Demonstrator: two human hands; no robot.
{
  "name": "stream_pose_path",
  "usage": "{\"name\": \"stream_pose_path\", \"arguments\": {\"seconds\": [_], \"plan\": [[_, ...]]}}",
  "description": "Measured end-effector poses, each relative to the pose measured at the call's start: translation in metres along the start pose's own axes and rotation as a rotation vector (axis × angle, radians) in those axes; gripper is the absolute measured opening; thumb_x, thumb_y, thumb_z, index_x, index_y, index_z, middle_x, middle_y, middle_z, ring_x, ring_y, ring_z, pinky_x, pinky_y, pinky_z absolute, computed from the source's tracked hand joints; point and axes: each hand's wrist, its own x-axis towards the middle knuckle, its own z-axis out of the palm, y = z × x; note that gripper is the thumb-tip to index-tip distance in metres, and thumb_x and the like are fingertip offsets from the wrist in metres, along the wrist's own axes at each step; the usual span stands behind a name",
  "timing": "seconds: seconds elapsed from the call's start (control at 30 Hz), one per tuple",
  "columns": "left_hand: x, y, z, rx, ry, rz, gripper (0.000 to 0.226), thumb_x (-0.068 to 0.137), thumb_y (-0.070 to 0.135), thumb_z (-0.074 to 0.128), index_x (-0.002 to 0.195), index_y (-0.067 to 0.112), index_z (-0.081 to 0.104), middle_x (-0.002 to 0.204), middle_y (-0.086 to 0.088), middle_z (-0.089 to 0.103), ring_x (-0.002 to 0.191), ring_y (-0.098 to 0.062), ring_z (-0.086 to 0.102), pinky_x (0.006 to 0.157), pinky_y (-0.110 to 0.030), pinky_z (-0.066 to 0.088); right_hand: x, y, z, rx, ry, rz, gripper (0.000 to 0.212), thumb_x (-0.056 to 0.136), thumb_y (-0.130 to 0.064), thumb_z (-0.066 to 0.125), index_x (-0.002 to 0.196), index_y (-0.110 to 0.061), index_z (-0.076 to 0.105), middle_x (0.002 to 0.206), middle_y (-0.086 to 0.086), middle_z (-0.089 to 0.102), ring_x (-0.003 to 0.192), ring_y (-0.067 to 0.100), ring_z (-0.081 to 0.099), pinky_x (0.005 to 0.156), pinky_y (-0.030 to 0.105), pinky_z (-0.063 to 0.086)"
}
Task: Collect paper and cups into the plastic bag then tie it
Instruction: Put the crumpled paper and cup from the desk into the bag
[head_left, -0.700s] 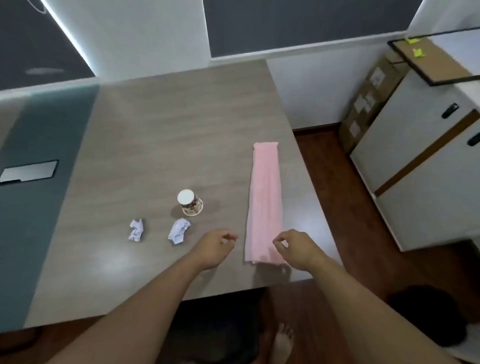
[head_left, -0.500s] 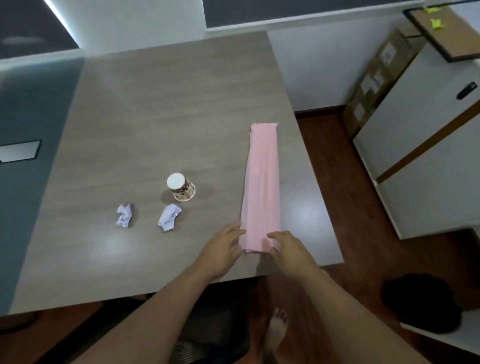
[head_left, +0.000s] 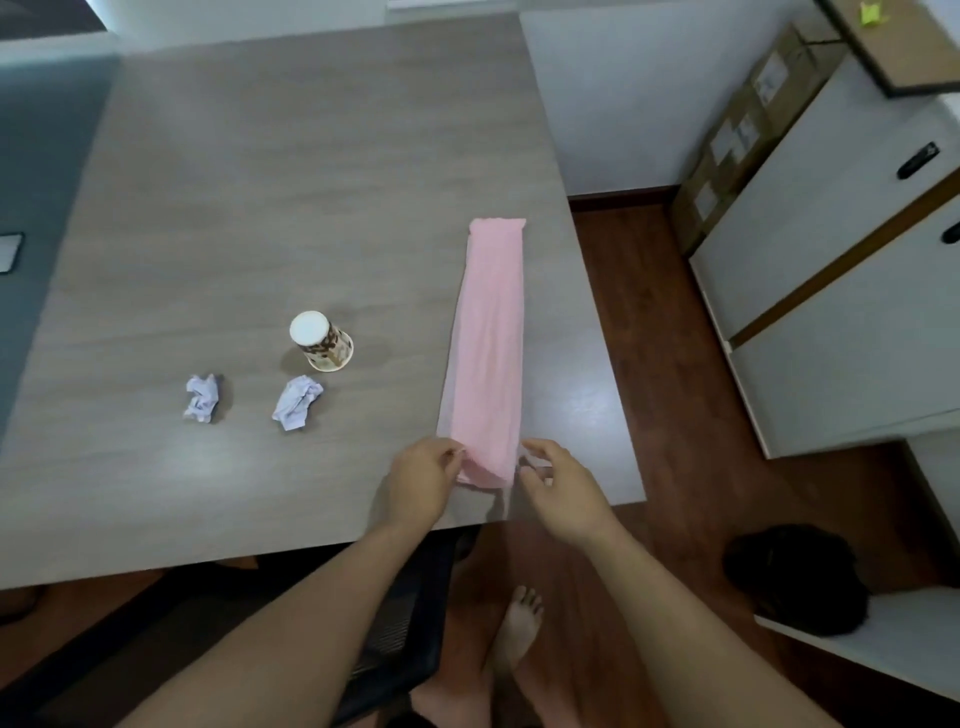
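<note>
A long, flat pink plastic bag (head_left: 491, 338) lies lengthwise on the right side of the grey wooden table (head_left: 291, 171). At its near end my left hand (head_left: 421, 480) pinches the left edge, while my right hand (head_left: 563, 480) pinches the right edge. An upside-down paper cup (head_left: 321, 341) with a brown pattern stands left of the bag. Two crumpled white paper balls lie in front of the cup, one (head_left: 296, 401) just below it and one (head_left: 201, 398) farther left.
The table's right edge drops to a brown wood floor (head_left: 639, 322). White cabinets (head_left: 841, 291) and cardboard boxes (head_left: 737, 140) stand to the right. A black object (head_left: 795, 577) rests on a white surface at lower right. My bare feet (head_left: 514, 634) and a black chair (head_left: 395, 623) are below.
Both hands came in from either side of the bag's near end and now pinch its two edges. The camera has tilted closer and lower.
</note>
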Motion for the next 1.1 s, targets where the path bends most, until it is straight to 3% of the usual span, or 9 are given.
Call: {"name": "stream_pose_path", "arguments": {"seconds": [0.13, 0.2, 0.37, 0.5, 0.6, 0.7, 0.8, 0.9, 1.1], "plan": [[-0.014, 0.030, -0.033, -0.496, 0.000, -0.357, 0.016, 0.093, 0.018, 0.083, 0.087, 0.003, 0.079, 0.082, -0.003, 0.077, 0.069, -0.010, 0.063, 0.062, -0.013, 0.046, -0.023, -0.022, -0.014, 0.107, 0.030, -0.044, 0.044, 0.110, -0.033, 0.060, 0.154, -0.031, 0.053, 0.154, -0.013, 0.056, 0.129, 0.007, 0.059, 0.100, 0.027, 0.052], [-0.027, 0.040, -0.053, -0.663, -0.043, -0.415, 0.020, 0.091, 0.018, 0.086, 0.081, 0.006, 0.073, 0.076, -0.006, 0.070, 0.066, -0.012, 0.058, 0.061, -0.018, 0.045, -0.037, -0.036, -0.016, 0.147, 0.023, -0.091, 0.044, 0.107, -0.042, 0.065, 0.150, -0.035, 0.056, 0.151, -0.018, 0.057, 0.130, 0.005, 0.059, 0.105, 0.032, 0.057], [-0.069, 0.069, -0.102, -1.107, -0.177, -0.463, 0.025, 0.091, 0.020, 0.083, 0.090, 0.007, 0.061, 0.099, -0.026, 0.074, 0.087, -0.031, 0.074, 0.081, -0.033, 0.063, -0.070, -0.078, -0.013, 0.184, -0.019, -0.147, 0.071, 0.089, -0.069, 0.077, 0.147, -0.035, 0.055, 0.141, -0.021, 0.059, 0.124, 0.001, 0.060, 0.098, 0.020, 0.051], [-0.090, 0.078, -0.130, -1.323, -0.254, -0.464, 0.048, 0.095, 0.029, 0.077, 0.128, -0.005, 0.067, 0.124, -0.026, 0.076, 0.114, -0.035, 0.074, 0.105, -0.042, 0.058, -0.084, -0.108, -0.004, 0.168, -0.041, -0.160, 0.056, 0.087, -0.067, 0.081, 0.129, -0.035, 0.062, 0.121, -0.022, 0.068, 0.105, 0.000, 0.067, 0.085, 0.019, 0.057], [-0.096, 0.071, -0.144, -1.332, -0.209, -0.458, 0.066, 0.094, 0.041, 0.075, 0.137, -0.007, 0.061, 0.127, -0.026, 0.074, 0.112, -0.034, 0.075, 0.105, -0.044, 0.059, -0.081, -0.122, 0.006, 0.185, 0.025, -0.138, 0.023, 0.095, -0.046, 0.082, 0.099, -0.025, 0.072, 0.096, -0.005, 0.078, 0.091, 0.018, 0.074, 0.086, 0.040, 0.062], [-0.100, 0.057, -0.163, -1.304, -0.076, -0.490, 0.068, 0.097, 0.047, 0.073, 0.136, -0.007, 0.056, 0.127, -0.028, 0.074, 0.124, -0.045, 0.070, 0.112, -0.057, 0.053, -0.077, -0.138, 0.008, 0.273, 0.070, -0.098, 0.026, 0.099, -0.036, 0.079, 0.083, -0.017, 0.070, 0.083, 0.005, 0.078, 0.084, 0.030, 0.076, 0.087, 0.053, 0.063], [-0.101, 0.038, -0.186, -1.218, 0.039, -0.518, 0.055, 0.103, 0.050, 0.067, 0.127, 0.001, 0.064, 0.116, -0.021, 0.079, 0.110, -0.039, 0.077, 0.104, -0.054, 0.059, -0.077, -0.157, 0.004, 0.326, 0.154, -0.029, 0.036, 0.098, -0.042, 0.079, 0.079, -0.015, 0.065, 0.073, 0.001, 0.069, 0.067, 0.020, 0.063, 0.066, 0.039, 0.055], [-0.104, 0.020, -0.211, -1.053, 0.130, -0.460, 0.038, 0.105, 0.049, 0.065, 0.103, 0.011, 0.071, 0.090, -0.003, 0.080, 0.074, -0.016, 0.072, 0.074, -0.036, 0.056, -0.079, -0.176, 0.004, 0.461, 0.192, 0.035, 0.040, 0.097, -0.046, 0.079, 0.086, -0.009, 0.067, 0.083, 0.006, 0.073, 0.073, 0.022, 0.067, 0.067, 0.039, 0.059], [-0.102, -0.031, -0.256, -0.666, 0.268, -0.332, 0.061, 0.103, 0.063, 0.056, 0.093, 0.003, 0.066, 0.072, -0.012, 0.062, 0.065, -0.019, 0.058, 0.058, -0.034, 0.047, -0.085, -0.200, 0.001, 0.486, 0.212, 0.046, 0.069, 0.084, -0.067, 0.081, 0.106, -0.002, 0.069, 0.105, 0.020, 0.079, 0.098, 0.042, 0.078, 0.080, 0.058, 0.066]]}}
